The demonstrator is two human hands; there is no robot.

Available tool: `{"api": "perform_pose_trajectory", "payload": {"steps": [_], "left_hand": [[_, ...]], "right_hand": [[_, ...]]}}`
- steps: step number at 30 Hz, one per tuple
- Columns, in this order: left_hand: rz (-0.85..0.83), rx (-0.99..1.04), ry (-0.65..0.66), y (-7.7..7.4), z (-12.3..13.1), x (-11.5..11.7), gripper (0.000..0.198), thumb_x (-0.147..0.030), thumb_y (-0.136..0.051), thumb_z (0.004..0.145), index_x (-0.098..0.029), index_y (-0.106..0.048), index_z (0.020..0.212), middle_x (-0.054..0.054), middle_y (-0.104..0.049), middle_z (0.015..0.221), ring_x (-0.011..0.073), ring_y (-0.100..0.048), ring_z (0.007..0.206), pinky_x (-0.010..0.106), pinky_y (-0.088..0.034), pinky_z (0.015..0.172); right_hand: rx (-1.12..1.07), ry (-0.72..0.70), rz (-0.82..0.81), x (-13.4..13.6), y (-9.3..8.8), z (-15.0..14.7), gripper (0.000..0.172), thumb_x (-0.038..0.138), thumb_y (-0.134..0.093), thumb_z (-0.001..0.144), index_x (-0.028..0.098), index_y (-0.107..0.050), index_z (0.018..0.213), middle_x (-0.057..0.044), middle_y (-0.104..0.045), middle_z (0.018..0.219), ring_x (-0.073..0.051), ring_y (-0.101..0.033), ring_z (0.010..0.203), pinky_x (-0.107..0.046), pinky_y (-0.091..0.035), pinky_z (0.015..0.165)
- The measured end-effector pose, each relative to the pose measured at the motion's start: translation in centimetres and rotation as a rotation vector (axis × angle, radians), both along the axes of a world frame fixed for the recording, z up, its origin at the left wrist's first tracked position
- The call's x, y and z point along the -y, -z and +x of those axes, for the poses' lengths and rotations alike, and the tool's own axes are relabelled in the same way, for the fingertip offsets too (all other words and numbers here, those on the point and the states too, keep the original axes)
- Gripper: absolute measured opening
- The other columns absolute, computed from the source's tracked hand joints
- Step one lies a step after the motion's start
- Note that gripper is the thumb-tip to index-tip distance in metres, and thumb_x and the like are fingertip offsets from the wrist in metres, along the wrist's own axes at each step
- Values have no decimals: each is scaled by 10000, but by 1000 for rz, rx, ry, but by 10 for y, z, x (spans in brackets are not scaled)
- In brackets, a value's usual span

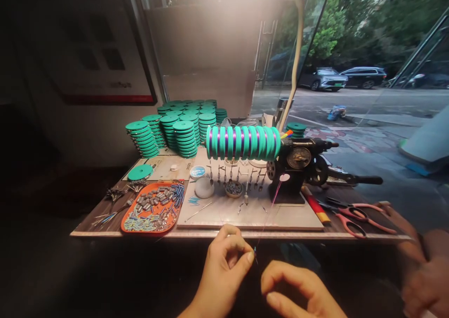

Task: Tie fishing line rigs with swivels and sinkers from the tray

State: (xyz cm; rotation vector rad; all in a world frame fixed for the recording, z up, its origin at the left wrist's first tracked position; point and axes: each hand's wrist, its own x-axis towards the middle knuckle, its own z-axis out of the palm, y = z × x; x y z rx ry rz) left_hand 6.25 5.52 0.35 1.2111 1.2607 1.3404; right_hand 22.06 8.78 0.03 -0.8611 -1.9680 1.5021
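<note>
My left hand (228, 266) is in front of the table edge, thumb and forefinger pinched on a thin fishing line. A small dark-blue piece (255, 250) on the line shows at its fingertips. The pink-purple fishing line (275, 195) runs up from there to a white disc (284, 177) on the black winding machine (298, 161). Lower right, my right hand (298, 287) curls with thumb and forefinger tips close together; whatever may lie between them is too small to make out. Teal foam spools (243, 142) wound with purple line sit in a row on the machine's shaft.
An orange tray (123, 224) holds metal weights and small tubes. Behind it rise stacks of teal spools (184, 138). Swivels hang along the board (213, 220) near a small bowl (234, 188). Scissors (358, 217) lie at right, near another person's blurred hand (426, 280).
</note>
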Motion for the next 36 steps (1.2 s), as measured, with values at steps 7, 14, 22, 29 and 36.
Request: {"api": "perform_pose_trajectory", "payload": {"steps": [7,14,22,29,36], "left_hand": [[7,4,-26,4,1,1,167,-283,-575,768,-148,-567,669,18,-391,792,152,-432,726,253,-364,647],[-22,2,-31,3,2,0,166,-257,-571,776,-157,-548,645,9,-387,775,146,-426,714,242,-363,642],[-27,-1,-50,4,1,-1,156,-253,-570,776,-157,-548,656,7,-384,786,141,-429,720,235,-367,644],[-11,-165,-71,4,2,2,109,-204,-534,786,-161,-559,689,31,-423,800,159,-466,714,248,-388,626],[136,-325,-232,-3,1,5,139,-147,-510,791,-187,-608,701,53,-470,762,187,-499,702,258,-408,634]], "right_hand": [[-126,60,-289,-29,2,-14,256,391,-615,726,137,-581,736,16,-524,604,-104,-478,573,-228,-397,574],[-136,-11,-370,-40,-2,-20,310,413,-664,669,122,-558,671,28,-510,548,-85,-457,508,-218,-351,524],[-68,59,-241,-23,10,-18,256,378,-607,740,138,-562,816,-3,-553,698,-109,-494,618,-220,-384,569],[178,-31,619,-3,6,-7,242,169,-343,874,151,-558,765,-21,-589,626,-117,-528,524,-214,-345,494],[344,-390,951,-52,-50,-50,128,82,-505,766,131,-571,667,-16,-530,589,-116,-395,530,-244,-271,511]]}}
